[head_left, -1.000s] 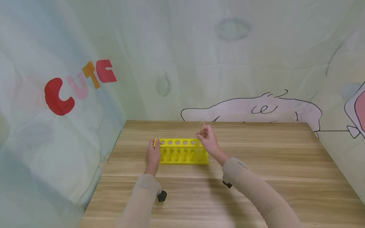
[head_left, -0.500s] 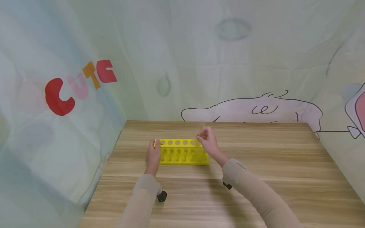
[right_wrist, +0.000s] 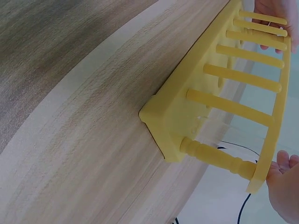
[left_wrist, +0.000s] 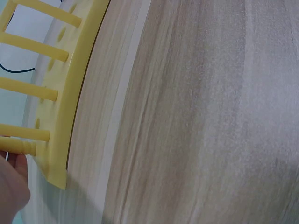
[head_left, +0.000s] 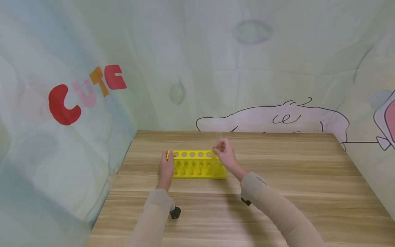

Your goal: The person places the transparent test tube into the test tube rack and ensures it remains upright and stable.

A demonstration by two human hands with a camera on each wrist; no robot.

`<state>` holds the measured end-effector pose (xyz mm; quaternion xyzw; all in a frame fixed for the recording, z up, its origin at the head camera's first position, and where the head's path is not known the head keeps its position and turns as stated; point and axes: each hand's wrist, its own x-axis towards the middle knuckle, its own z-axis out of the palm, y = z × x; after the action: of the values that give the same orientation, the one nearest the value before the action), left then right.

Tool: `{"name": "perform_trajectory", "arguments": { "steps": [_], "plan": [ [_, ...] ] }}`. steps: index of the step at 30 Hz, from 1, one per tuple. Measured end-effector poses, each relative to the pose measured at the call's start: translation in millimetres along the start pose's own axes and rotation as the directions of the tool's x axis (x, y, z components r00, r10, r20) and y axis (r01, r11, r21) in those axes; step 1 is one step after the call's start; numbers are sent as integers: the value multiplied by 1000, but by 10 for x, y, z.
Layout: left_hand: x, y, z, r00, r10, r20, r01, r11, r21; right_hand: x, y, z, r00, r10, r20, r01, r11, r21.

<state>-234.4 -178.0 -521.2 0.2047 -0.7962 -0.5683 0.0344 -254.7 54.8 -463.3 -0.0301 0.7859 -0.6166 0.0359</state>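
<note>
A yellow test tube rack (head_left: 197,176) stands on the wooden table, with a row of round holes in its top plate. My left hand (head_left: 166,167) grips the rack's left end, thumb in front. In the left wrist view, fingertips show behind the rack's end post (left_wrist: 18,145). At the right end, my right hand (head_left: 226,153) pinches a clear glass test tube (head_left: 219,135), whose top sticks up above the fingers. The tube stands upright through a hole near that end; its lower part is faint against the yellow. The right wrist view shows the right fingers (right_wrist: 283,161) beside the top plate.
The wooden table (head_left: 287,192) stretches around the rack, its back edge meeting a printed cloth backdrop (head_left: 197,68). Another cloth wall with coloured letters (head_left: 89,91) hangs along the left side. A dark cable (right_wrist: 243,210) shows beyond the table in the right wrist view.
The test tube has slid down a little, its top now lower above my right fingers. My right hand has lowered very slightly. The left hand and the rack have stayed in place.
</note>
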Motion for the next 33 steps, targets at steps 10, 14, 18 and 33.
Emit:
{"name": "perform_trajectory", "arguments": {
  "steps": [10, 14, 18, 33],
  "plan": [
    [-3, 9, 13, 1000, 8, 1, -8, 1000, 6, 5, 13, -9, 1000, 21, -2, -21, 999, -26],
    [-3, 9, 11, 1000, 14, -3, -14, 1000, 4, 9, 11, -11, 1000, 30, -6, -30, 999, -36],
    [-3, 1, 6, 999, 31, -13, -31, 1000, 2, 14, 14, -21, 1000, 31, -4, -31, 998, -50],
    [3, -11, 11, 1000, 27, -15, -27, 999, 19, 6, 18, -113, 999, 14, 40, -11, 997, -71]
  ]
}}
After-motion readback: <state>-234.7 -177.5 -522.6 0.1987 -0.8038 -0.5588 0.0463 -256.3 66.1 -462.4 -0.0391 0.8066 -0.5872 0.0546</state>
